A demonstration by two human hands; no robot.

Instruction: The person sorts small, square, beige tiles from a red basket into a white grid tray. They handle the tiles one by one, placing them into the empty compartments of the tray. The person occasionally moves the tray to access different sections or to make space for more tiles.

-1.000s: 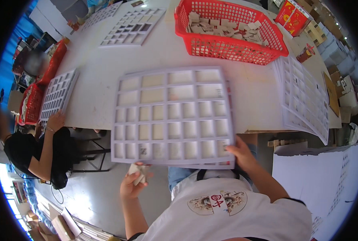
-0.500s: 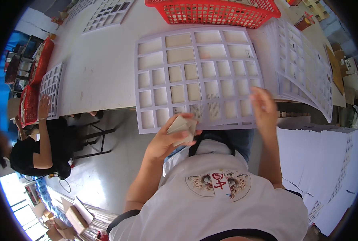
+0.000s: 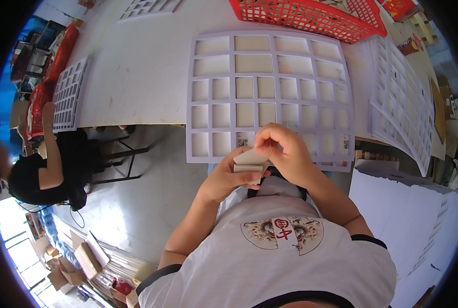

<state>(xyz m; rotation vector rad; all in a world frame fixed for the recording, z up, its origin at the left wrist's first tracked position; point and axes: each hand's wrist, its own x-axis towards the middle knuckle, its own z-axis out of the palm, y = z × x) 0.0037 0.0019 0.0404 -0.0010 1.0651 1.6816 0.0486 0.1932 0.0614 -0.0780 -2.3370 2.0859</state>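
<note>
Close to my body, my left hand [image 3: 217, 180] is closed round a small stack of beige rectangular card pieces [image 3: 248, 175]. The fingers of my right hand [image 3: 289, 156] pinch one card piece [image 3: 245, 157] at the top of that stack, tilted up from the others. Beyond both hands lies a white grid panel [image 3: 191, 110] with rows of rectangular openings, its near edge jutting past the table edge. Beige pieces [image 3: 252, 64] fill several openings in its second and third columns. Small printed patches show through a few other openings. My right hand partly covers the panel's near row.
A red plastic basket [image 3: 303, 21] stands behind the panel. To the right are stacked white grid panels [image 3: 380, 105] and a large white box [image 3: 393, 205]. Another person [image 3: 49, 164] works at the left, beside a red basket [image 3: 36, 105] and a smaller grid panel [image 3: 70, 95].
My right hand has come from the panel's right side to the stack in my left hand and now grips a piece there. The view has shifted slightly, and the other person's arm has moved.
</note>
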